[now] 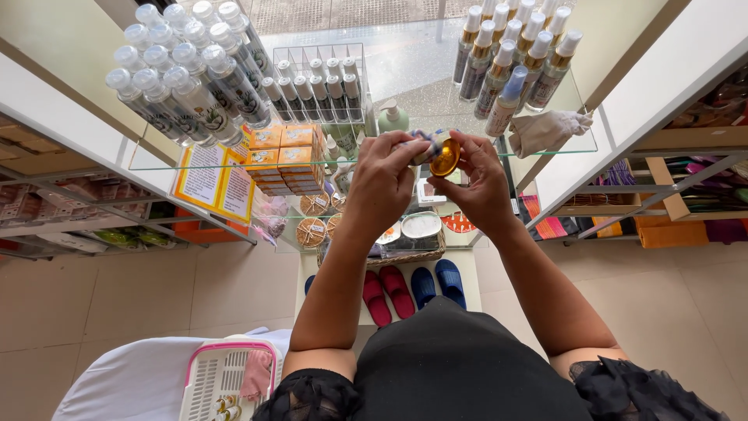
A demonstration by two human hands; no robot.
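My left hand (383,181) and my right hand (481,183) meet over a glass shelf (156,160). Between them I hold a small round container: my left fingers grip its body (425,145), which has a blue-and-white label, and my right fingers hold its golden-orange round lid (446,158), tilted toward me. Whether the lid is on or off the body I cannot tell. Clear-capped spray bottles (191,74) stand at the shelf's left, gold-collared bottles (518,54) at its right.
A clear rack of small bottles (315,82) and a pale green pump bottle (392,117) stand behind my hands. Orange boxes (284,156), a white cloth pouch (549,129), a basket (425,256), red and blue slippers (413,288) and a pink-rimmed white basket (226,374) lie lower.
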